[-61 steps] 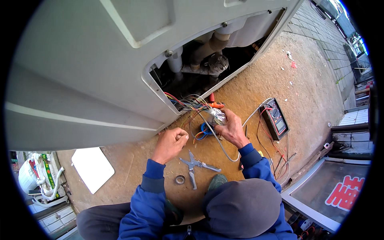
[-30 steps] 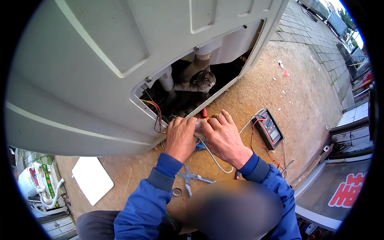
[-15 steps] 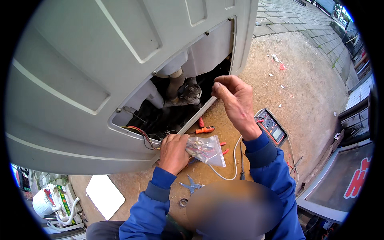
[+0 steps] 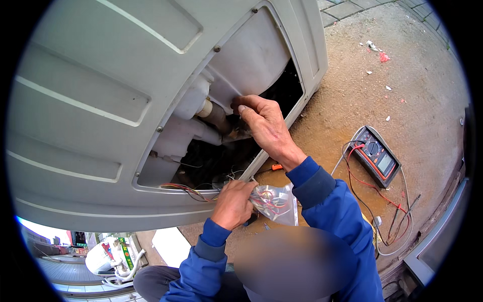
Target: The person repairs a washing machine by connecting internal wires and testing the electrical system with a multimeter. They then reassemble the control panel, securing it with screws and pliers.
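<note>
At the lower edge of the washing machine's opening [image 4: 255, 168], my left hand [image 4: 233, 204] is closed on a clear plastic bag [image 4: 275, 205] that has coloured wires inside. Red, yellow and black wires [image 4: 183, 187] come out of the opening beside this hand. My right hand [image 4: 266, 123] is raised before the opening, thumb and fingers pinched together; whatever they hold, if anything, is too small to make out. Behind it are a pale plastic tub [image 4: 246, 55] and a ribbed hose [image 4: 217, 117]. An orange-handled tool [image 4: 276, 167] lies partly hidden below my right wrist.
The ridged grey casing [image 4: 80, 95] fills the left and top. To the right, a multimeter [image 4: 378, 157] with red and black leads rests on the dirt ground. A white panel [image 4: 170, 246] lies at the lower left, near a white bucket [image 4: 99, 259] and a pale hose.
The view has shifted, bringing the opening nearer and the multimeter further right. My right hand has moved left and inward, in front of the hose. My left hand keeps its place by the bag.
</note>
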Demonstrator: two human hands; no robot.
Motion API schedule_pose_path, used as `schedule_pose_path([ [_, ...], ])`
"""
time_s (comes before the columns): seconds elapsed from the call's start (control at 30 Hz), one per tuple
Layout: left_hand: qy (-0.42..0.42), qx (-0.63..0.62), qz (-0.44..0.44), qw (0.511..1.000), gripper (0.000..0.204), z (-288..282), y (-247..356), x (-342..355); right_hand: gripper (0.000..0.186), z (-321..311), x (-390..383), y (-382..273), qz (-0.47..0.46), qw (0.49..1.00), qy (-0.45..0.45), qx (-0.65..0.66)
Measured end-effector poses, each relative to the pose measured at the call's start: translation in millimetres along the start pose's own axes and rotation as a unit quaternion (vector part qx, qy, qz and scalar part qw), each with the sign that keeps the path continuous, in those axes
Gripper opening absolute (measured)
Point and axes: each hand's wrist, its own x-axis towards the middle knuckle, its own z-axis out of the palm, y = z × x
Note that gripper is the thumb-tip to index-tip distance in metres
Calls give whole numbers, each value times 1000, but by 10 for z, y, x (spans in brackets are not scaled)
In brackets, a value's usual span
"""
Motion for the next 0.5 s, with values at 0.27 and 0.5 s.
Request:
schedule_pose_path([
  [0.27,196,-330,-136,914,56,-424,246,291,22,-259,-169,190,44,987,152,41],
  [0.5,372,-378,6,848,55,-839,141,777,18,-419,-736,480,80,979,181,48],
])
